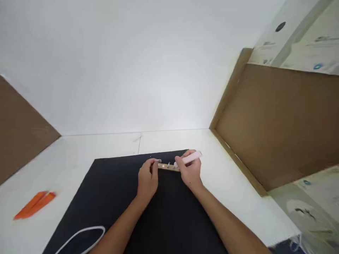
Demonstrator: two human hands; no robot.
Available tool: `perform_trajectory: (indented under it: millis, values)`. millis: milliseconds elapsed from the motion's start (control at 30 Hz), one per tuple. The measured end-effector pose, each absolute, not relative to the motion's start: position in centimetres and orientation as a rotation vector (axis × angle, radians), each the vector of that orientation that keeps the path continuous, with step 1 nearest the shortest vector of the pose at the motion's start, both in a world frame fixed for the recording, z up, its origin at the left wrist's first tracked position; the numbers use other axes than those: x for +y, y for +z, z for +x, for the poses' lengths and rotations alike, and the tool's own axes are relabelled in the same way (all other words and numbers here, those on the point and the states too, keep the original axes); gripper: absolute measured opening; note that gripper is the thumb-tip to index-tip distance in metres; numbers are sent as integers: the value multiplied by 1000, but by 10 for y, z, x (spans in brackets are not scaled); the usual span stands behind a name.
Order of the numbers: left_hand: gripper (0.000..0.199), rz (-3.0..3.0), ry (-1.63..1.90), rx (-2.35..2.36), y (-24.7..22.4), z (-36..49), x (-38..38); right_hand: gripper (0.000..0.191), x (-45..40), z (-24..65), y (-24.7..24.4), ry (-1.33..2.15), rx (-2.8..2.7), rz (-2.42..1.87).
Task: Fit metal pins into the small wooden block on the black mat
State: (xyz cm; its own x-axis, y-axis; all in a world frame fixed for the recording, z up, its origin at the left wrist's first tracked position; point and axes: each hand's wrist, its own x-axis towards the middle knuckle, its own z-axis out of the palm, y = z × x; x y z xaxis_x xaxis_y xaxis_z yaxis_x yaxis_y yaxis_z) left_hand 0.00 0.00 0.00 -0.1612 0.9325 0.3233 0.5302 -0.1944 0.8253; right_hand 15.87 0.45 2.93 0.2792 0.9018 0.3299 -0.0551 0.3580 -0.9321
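Note:
A narrow light-brown strip (pixel 165 167) lies across the far part of a black mat (pixel 116 190), with white dots and small upright pieces along it. At its left end, the fingers of my left hand (pixel 148 178) are pinched together. A small clear piece (pixel 159 161) shows at those fingertips; whether they grip it or the strip, I cannot tell. My right hand (pixel 191 173) is closed around a pale pink, pen-like tool (pixel 192 157). The tool slants down to the left, with its tip close to the strip's right part.
Orange objects (pixel 35 205), blurred, lie on the white table (pixel 71 169) to the left. A white cable (pixel 87 229) loops over the mat's near left corner. Brown panels stand at left (pixel 23 130) and right (pixel 280 123), with a white wall (pixel 132 70) behind.

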Motion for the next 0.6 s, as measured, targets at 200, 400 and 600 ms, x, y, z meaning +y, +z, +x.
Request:
perform_trajectory:
  millis: [200, 400, 600]
  values:
    - [22, 1713, 1298, 1599, -1, 2, 1, 29, 5, 160, 29, 827, -1067, -964]
    - [17, 1731, 1285, 1545, -3, 4, 2, 29, 5, 160, 30, 833, -1054, -946]
    - [15, 1975, 1261, 1702, -4, 4, 0, 30, 5, 161, 31, 833, -1055, -947]
